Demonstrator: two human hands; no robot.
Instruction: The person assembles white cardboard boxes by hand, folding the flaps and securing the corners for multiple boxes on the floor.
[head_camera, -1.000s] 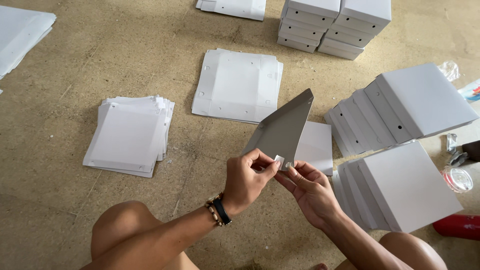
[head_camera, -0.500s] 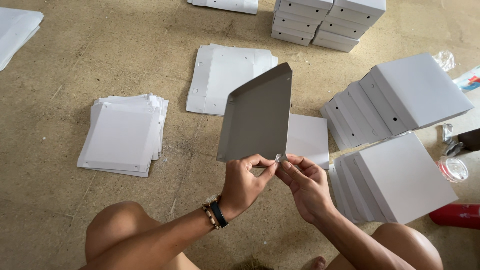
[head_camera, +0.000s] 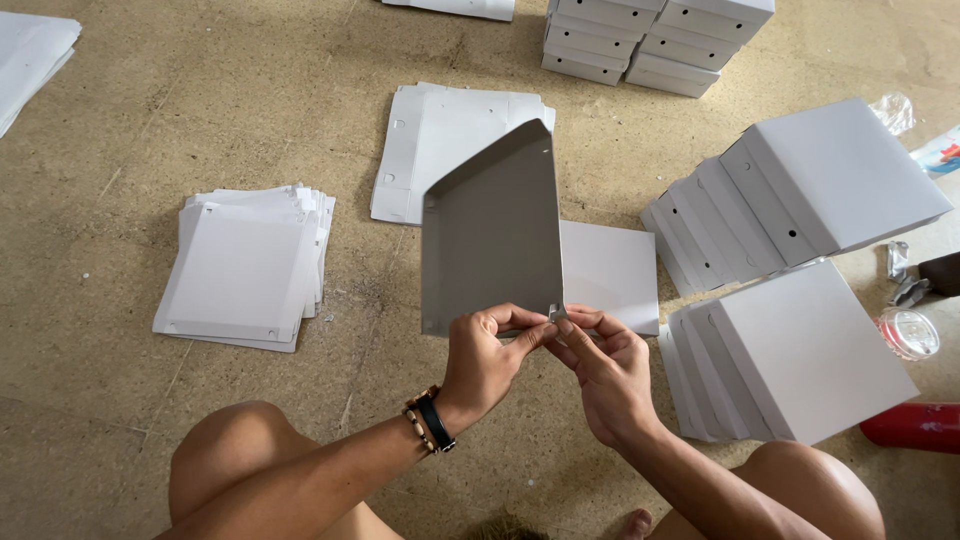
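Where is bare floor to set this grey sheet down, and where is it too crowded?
Bare floor lies left of the central flat white blanks, above the left white stack; also below that stack, beside the knee. The right is crowded: leaning folded white boxes. Both hands pinch the grey cardboard sheet.

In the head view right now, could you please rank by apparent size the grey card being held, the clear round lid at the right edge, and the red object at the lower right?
1. Grey card, clearly largest, though held nearest the camera.
2. Red object, partly cut off by the frame edge.
3. Clear round lid, smallest, but close to the red object's visible part.
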